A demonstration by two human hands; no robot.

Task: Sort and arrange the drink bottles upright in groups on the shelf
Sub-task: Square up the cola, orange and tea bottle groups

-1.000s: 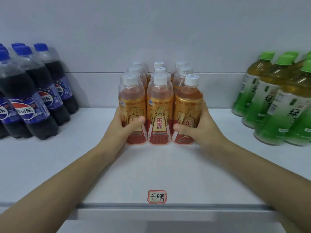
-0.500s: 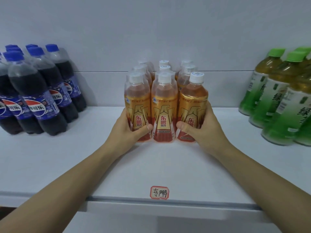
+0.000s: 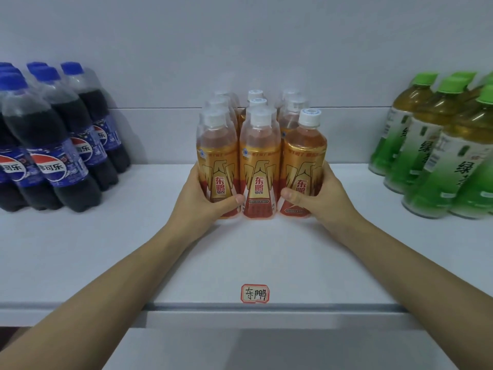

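White walls are standing behind a long white shelf (image 3: 80,263), and the shelf is holding three bunches of drinks.

In the middle, the orange bottles (image 3: 258,166) are standing up straight in three neat rows, packed close and touching each other. The left hand (image 3: 205,201) is wrapping around the front left bottle, with the thumb lying across its label. The right hand (image 3: 317,193) is wrapping around the front right bottle (image 3: 304,166) the same way. Both hands are closed on these bottles and are squeezing the bunch from its two sides. I think the person is pushing the bunch tight and square.

The job is looking almost finished. The cola bottles (image 3: 53,145) are standing together on the left, well apart from the middle bunch. The green tea bottles (image 3: 437,150) are standing together on the right, also well apart. No bottle is lying down, and no bottle is sitting in the wrong bunch, as far as I can see. What is left is probably just a little tidying and letting go.

The orange bottles are showing gold wings and the red words 东鹏特饮. A small sticker (image 3: 255,293) near the front edge of the shelf is saying 东鹏 in handwriting. The cola labels are showing the round red, white and blue Pepsi sign and the letters 可乐. The green labels are showing 绿, but the rest is too blurry to read.
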